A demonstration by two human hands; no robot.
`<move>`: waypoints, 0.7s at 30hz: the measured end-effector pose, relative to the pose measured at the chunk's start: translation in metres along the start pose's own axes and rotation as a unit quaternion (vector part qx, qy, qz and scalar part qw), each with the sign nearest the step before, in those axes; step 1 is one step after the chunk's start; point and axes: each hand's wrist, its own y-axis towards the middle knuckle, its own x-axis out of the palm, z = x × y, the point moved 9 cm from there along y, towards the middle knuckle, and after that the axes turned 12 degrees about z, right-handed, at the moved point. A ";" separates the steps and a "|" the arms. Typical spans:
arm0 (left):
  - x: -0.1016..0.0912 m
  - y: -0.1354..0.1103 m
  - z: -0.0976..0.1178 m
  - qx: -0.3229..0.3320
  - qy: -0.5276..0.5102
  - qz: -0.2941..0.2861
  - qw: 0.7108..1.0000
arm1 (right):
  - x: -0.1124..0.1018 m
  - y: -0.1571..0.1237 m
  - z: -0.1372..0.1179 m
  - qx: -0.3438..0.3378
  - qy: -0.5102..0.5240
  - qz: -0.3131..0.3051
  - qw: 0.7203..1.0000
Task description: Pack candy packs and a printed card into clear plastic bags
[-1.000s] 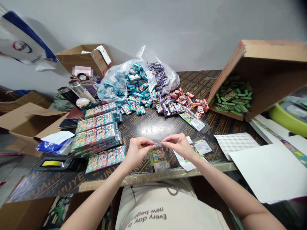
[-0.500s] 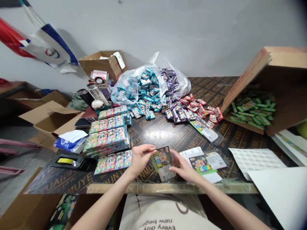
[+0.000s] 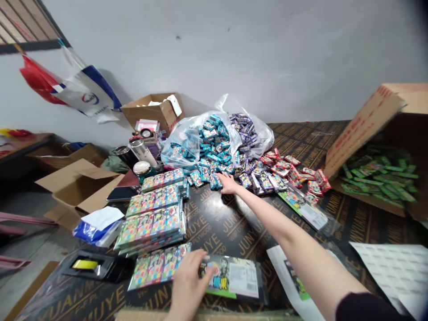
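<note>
My left hand [image 3: 190, 280] is at the near edge of the table, thumb and fingers closed on the left end of a flat printed plastic bag [image 3: 243, 277] with a green strip and a white label. Farther forward, my right hand [image 3: 229, 183] reaches the front of a heap of small blue candy packets [image 3: 214, 133], its fingertips around one packet at the heap's edge. Part of that packet is hidden by the fingers. Left of my left hand lies a row of colourful joined packs [image 3: 157, 267], and behind it are stacks of the same packs [image 3: 150, 225].
Purple packets [image 3: 244, 131], red packets [image 3: 290, 171] and another printed bag [image 3: 304, 209] lie to the right. A tilted carton [image 3: 364, 120] holds green packets. Tape in a black dispenser [image 3: 92, 266], cups [image 3: 142, 151] and an open box [image 3: 76, 187] stand left. White sheets [image 3: 391, 272] lie right.
My right hand has left the printed bag and moved forward to the blue packets. The bag now lies turned sideways under my left hand. The camera view has shifted.
</note>
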 end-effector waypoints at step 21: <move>0.097 0.060 0.070 -0.356 -0.559 -0.136 0.736 | -0.074 -0.197 -0.055 0.026 0.400 0.067 0.914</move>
